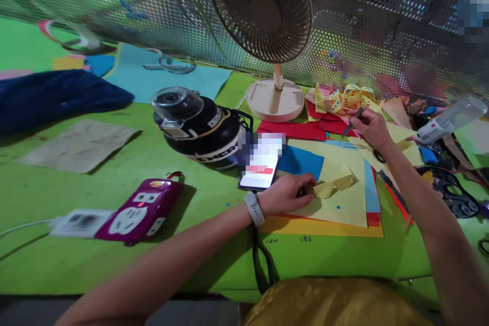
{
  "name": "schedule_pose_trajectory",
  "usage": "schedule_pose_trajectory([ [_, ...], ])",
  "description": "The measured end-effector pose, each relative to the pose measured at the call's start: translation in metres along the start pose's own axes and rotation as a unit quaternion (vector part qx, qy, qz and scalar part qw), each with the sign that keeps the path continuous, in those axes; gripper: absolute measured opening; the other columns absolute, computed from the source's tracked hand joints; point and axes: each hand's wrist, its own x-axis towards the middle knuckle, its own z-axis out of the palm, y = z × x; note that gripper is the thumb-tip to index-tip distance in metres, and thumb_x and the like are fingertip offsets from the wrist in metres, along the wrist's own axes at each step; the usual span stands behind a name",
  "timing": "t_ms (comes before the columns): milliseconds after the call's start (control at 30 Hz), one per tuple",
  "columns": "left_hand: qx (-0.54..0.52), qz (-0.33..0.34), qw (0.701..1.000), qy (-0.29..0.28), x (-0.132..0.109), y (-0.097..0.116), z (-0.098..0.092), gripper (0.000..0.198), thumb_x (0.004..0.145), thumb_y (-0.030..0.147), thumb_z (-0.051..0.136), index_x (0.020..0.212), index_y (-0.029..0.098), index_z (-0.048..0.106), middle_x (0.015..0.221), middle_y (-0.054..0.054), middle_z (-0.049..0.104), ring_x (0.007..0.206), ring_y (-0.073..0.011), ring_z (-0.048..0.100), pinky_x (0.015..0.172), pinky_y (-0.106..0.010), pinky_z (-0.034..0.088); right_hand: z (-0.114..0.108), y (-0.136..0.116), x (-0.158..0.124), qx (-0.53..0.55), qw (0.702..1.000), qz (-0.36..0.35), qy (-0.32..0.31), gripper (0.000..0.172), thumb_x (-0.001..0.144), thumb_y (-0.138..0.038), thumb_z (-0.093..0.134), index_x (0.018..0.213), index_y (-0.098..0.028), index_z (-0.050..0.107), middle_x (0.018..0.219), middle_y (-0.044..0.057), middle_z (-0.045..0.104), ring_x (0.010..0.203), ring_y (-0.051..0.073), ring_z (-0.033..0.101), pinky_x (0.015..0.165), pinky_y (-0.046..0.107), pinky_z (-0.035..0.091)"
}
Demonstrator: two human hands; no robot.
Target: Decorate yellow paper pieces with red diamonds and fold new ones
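Note:
My left hand (288, 193), with a white band at the wrist, is closed on one end of a folded yellow paper strip (334, 186). It rests low over a pale yellow sheet (353, 206) on a stack of coloured paper. A tiny blue paper square (338, 207) lies on that sheet. Farther right, my right hand (370, 126) grips a slim dark pointed tool (352, 125), its tip down towards a light blue paper piece (344, 143); its exact kind is unclear. Folded yellow paper pieces with coloured dots (357, 96) sit just beyond that hand.
A phone (263, 163) leans by a black round container (206, 132). Behind stands a fan (275, 99) before a perforated metal screen. A purple power strip (143, 209) lies left. Paper scraps, black-handled scissors (454, 191) and a clear bottle (453, 119) crowd the right.

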Motion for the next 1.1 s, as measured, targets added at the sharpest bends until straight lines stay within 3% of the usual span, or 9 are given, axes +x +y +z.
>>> schedule_pose_trajectory([
  [133,0.002,-0.001,1.000,0.000,0.000,0.000,0.000,0.020,0.082,0.026,0.053,0.098,0.016,0.055,0.070,-0.001,0.065,0.060,-0.0140,0.058,0.056,-0.025,0.042,0.008,0.007,-0.007,-0.037,0.999,-0.001,-0.015,0.024,0.080,-0.038,0.057,0.075,-0.018,0.071,0.092,0.007,0.072,0.079,0.019,0.064,0.068,0.030,0.051],
  [333,0.003,0.002,1.000,0.008,0.000,0.000,0.001,0.019,0.081,0.024,0.054,0.098,0.017,0.056,0.071,0.000,0.066,0.058,-0.0126,0.057,0.054,-0.023,0.041,0.004,0.007,-0.008,-0.094,0.989,0.055,-0.105,0.020,0.079,-0.033,0.057,0.074,-0.020,0.071,0.066,0.003,0.071,0.062,0.018,0.066,0.064,0.030,0.052],
  [500,0.000,0.002,1.000,0.009,0.000,0.001,0.000,0.018,0.081,0.024,0.054,0.098,0.017,0.057,0.073,-0.001,0.068,0.059,-0.0129,0.059,0.054,-0.023,0.040,0.017,-0.002,-0.005,-0.012,0.998,0.018,-0.063,0.026,0.083,-0.042,0.056,0.091,-0.023,0.072,0.087,0.003,0.075,0.079,0.020,0.070,0.074,0.032,0.055],
  [600,0.001,-0.001,1.000,0.006,0.000,0.001,0.000,0.019,0.081,0.024,0.055,0.098,0.016,0.057,0.072,-0.001,0.067,0.058,-0.0133,0.059,0.054,-0.023,0.040,0.034,-0.007,-0.007,0.033,0.997,0.010,-0.065,0.027,0.085,-0.042,0.056,0.095,-0.023,0.071,0.087,0.003,0.075,0.078,0.019,0.070,0.075,0.033,0.056],
  [833,-0.003,-0.007,1.000,-0.003,0.001,0.001,0.000,0.019,0.082,0.025,0.054,0.099,0.017,0.057,0.073,-0.001,0.069,0.058,-0.0134,0.060,0.055,-0.023,0.041,0.050,-0.018,-0.016,0.023,0.994,-0.010,-0.105,0.022,0.085,-0.039,0.058,0.098,-0.025,0.070,0.100,0.004,0.074,0.090,0.021,0.069,0.083,0.035,0.054],
  [1100,-0.004,-0.004,1.000,0.000,0.000,0.001,0.001,0.019,0.082,0.025,0.055,0.099,0.018,0.057,0.073,0.000,0.069,0.059,-0.0139,0.061,0.055,-0.023,0.041,0.060,-0.013,-0.016,0.011,0.990,-0.050,-0.128,0.027,0.089,-0.041,0.053,0.101,-0.022,0.068,0.099,0.004,0.073,0.091,0.020,0.068,0.081,0.031,0.052],
])
